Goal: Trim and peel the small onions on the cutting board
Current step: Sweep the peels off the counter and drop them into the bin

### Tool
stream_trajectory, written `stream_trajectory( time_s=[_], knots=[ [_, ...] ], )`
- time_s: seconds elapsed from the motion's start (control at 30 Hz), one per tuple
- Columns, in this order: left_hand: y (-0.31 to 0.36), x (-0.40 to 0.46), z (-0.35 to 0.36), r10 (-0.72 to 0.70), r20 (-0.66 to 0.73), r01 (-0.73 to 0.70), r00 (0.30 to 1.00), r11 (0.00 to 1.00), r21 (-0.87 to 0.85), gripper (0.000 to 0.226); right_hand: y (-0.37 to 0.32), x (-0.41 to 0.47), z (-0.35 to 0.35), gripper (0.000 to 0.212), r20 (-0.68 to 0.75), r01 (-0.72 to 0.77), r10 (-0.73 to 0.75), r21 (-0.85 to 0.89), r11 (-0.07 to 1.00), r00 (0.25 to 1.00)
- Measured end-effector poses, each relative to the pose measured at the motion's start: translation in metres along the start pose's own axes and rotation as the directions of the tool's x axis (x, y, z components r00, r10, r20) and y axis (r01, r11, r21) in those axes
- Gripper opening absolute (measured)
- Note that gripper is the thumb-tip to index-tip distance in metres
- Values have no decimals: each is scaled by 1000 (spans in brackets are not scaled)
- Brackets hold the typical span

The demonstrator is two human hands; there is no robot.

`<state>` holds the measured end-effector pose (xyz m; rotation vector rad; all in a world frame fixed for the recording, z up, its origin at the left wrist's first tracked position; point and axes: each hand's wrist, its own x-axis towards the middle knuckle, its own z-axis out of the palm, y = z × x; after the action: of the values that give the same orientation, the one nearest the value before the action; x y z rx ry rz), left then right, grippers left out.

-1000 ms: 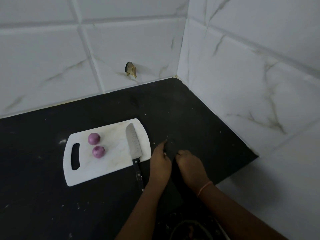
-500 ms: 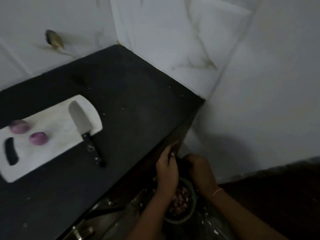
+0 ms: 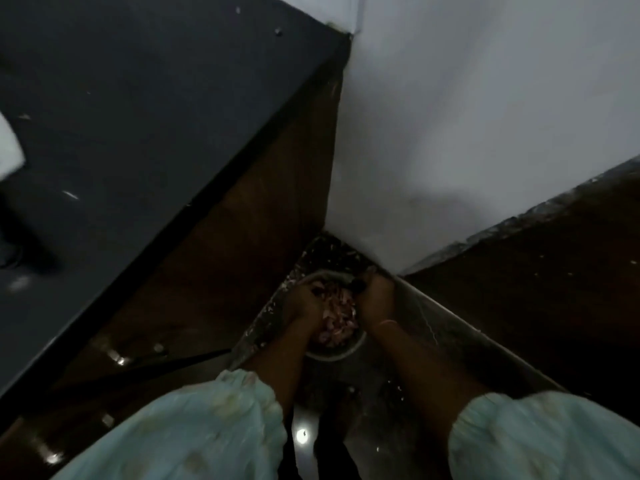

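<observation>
Both hands are seen down low, well below the dark stone countertop (image 3: 131,98), over a round grey metal bowl (image 3: 341,353) on the floor. The bowl is filled w/ pinkish-purple onion skins and scraps (image 3: 337,317). The left hand (image 3: 303,303) is sunk in the scraps, fingers hidden; grip can't be told. The right hand (image 3: 375,296) is curled at the rim, maybe on sth dark, unclear. Only a corner of the white plastic cutting board (image 3: 8,147) is caught at left edge; onions are out of view, presumably on it. Progress judged: peel waste being dumped, remaining work can't be gauged.
</observation>
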<state>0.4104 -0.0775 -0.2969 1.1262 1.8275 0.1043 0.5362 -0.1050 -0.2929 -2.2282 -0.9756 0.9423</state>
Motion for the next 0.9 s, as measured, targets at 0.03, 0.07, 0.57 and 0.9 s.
stream_trajectory(
  time_s=[0.03, 0.07, 0.57, 0.9],
  knots=[
    [0, 2, 2, 2, -37, -1, 999, 1000, 23, 40, -3, -1, 0, 12, 15, -37, 36, 58, 998, 999],
    [-4, 7, 9, -9, -49, 12, 999, 999, 51, 44, 1, 2, 4, 13, 32, -69, 66, 111, 991, 997],
    [7, -1, 23, 165, 18, -165, 986, 986, 7, 33, -16, -9, 10, 49, 135, -52, 45, 48, 997, 990],
    [110, -71, -25, 280, -82, -280, 957, 806, -521, 22, -93, -23, -45, 32, -69, -145, 179, 340, 929, 981]
  ],
)
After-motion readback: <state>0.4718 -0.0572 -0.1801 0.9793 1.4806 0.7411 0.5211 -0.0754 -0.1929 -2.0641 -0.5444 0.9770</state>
